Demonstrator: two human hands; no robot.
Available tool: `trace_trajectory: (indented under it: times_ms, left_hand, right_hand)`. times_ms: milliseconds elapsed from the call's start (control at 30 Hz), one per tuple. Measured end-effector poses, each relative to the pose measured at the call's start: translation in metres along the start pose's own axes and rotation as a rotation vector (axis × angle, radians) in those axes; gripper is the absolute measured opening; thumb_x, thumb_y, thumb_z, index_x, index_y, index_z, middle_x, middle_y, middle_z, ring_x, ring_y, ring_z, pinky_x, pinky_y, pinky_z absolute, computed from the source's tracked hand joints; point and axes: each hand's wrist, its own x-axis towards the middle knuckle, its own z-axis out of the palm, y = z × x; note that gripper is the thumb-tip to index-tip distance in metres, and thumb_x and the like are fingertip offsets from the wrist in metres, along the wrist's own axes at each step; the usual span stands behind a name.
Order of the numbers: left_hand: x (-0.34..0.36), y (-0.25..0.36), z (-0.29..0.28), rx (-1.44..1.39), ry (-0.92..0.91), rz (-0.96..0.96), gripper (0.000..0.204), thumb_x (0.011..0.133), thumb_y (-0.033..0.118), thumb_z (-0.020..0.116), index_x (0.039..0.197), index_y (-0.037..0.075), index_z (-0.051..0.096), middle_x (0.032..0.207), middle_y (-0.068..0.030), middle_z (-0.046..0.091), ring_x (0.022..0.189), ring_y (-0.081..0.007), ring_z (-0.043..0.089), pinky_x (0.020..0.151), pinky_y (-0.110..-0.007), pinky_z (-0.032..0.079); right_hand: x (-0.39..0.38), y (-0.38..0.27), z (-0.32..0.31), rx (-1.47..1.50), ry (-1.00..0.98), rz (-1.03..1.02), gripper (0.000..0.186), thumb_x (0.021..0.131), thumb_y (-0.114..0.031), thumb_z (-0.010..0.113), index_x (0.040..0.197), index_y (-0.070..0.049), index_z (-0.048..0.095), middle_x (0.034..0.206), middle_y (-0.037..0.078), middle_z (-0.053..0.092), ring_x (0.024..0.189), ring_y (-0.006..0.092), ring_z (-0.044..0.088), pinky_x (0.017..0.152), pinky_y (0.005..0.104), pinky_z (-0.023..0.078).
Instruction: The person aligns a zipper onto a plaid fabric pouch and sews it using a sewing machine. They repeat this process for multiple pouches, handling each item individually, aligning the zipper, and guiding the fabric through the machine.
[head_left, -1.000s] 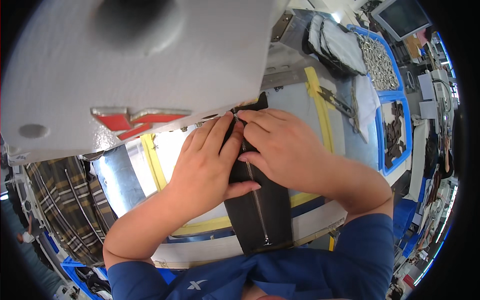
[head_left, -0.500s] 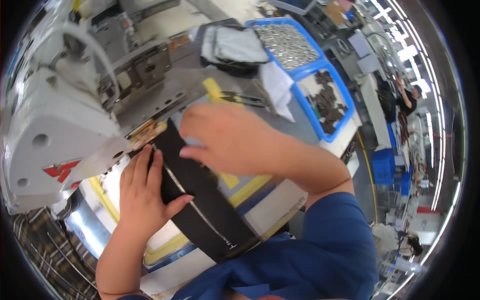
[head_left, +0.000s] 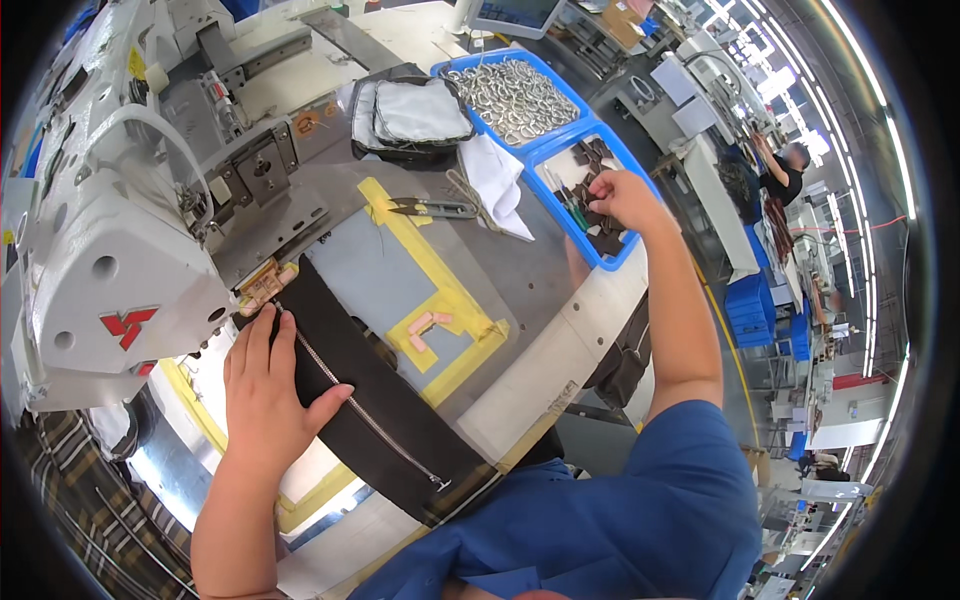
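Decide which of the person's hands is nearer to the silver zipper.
Left. The left hand lies along the silver zipper; the right hand is away from it, over a blue tray.

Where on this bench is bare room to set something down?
Bare: the pale panel between the black strip and the yellow tape; the grey top between tape and the blue tray of dark pieces. Crowded: beside the sewing machine, left hand on the strip; the tray, under the right hand.
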Motion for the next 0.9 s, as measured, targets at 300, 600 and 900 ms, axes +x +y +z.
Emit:
trace_trajectory:
  times_ms: [300, 600, 900]
  left_hand:
    - [0.0, -0.002, -0.005, -0.077, 0.004, -0.019, 0.099, 0.078, 0.051, 0.091, 0.152, -0.004, 0.055, 0.157, -0.0266, 0.051, 0.143, -0.0459, 0.05, 0.121, -0.054, 0.039]
    - [-0.009, -0.002, 0.0, 0.032, 0.073, 0.153, 0.073, 0.088, 0.048, 0.082, 0.135, -0.005, 0.067, 0.142, -0.0198, 0.065, 0.134, -0.0372, 0.06, 0.116, -0.05, 0.047]
    - [-0.007, 0.0, -0.001, 0.004, 0.074, 0.187, 0.069, 0.088, 0.048, 0.08, 0.131, -0.005, 0.069, 0.137, -0.0201, 0.067, 0.129, -0.0352, 0.063, 0.114, -0.049, 0.049]
  right_hand:
    - [-0.007, -0.052, -0.004, -0.206, 0.25, -0.171, 0.021, 0.078, -0.009, 0.091, 0.086, -0.003, 0.072, 0.079, 0.013, 0.073, 0.078, 0.0257, 0.071, 0.075, 0.0395, 0.055]
    - [-0.058, -0.311, 0.101, 0.573, -0.629, -0.463, 0.013, 0.099, -0.007, 0.076, 0.108, 0.001, 0.072, 0.086, 0.005, 0.074, 0.072, 0.0107, 0.071, 0.058, 0.0255, 0.054]
    - [-0.064, -0.356, 0.155, 0.453, -0.678, -0.532, 0.022, 0.095, -0.014, 0.077, 0.1, 0.007, 0.075, 0.079, 0.01, 0.075, 0.073, 0.0137, 0.072, 0.06, 0.0314, 0.055]
